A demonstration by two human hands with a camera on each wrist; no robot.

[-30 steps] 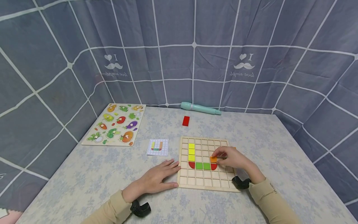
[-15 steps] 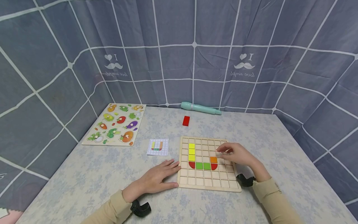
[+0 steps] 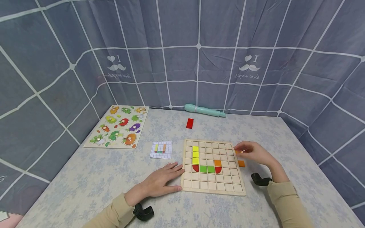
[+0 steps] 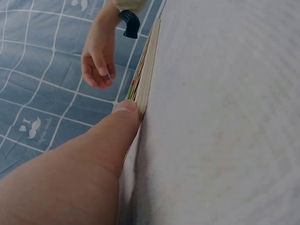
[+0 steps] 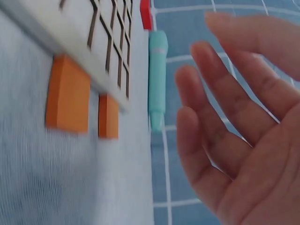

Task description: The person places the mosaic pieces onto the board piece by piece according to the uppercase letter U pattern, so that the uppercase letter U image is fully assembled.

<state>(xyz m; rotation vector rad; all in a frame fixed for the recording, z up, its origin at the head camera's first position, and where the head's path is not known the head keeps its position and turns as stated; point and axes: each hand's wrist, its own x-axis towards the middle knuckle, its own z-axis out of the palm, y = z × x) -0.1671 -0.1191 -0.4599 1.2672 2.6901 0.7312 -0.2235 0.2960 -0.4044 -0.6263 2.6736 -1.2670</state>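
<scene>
My left hand point(image 3: 159, 181) lies flat on the table, its straight fingertips and thumb touching the left edge of a wooden grid board point(image 3: 212, 185). On the board sit several yellow tiles point(image 3: 195, 154) in a column, green tiles point(image 3: 207, 168) between two rounded red corner pieces point(image 3: 218, 169), and an orange tile point(image 3: 218, 162) above the right one. My right hand point(image 3: 256, 153) hovers just off the board's right edge, fingers loosely bent with nothing between them. Beneath it, two loose orange tiles point(image 5: 70, 96) lie on the table against the board; the head view partly hides one.
A small printed card point(image 3: 161, 149) with a coloured U pattern lies left of the board. Farther back are a red block point(image 3: 189, 123), a mint-green pen-like stick point(image 3: 203, 110) and a vegetable puzzle board point(image 3: 117, 126). A grey checked curtain point(image 3: 182, 63) surrounds the table.
My right hand let go of the orange tile, which now sits on the board, then moved right past the board's edge, uncovering a loose orange tile. My left hand stayed put.
</scene>
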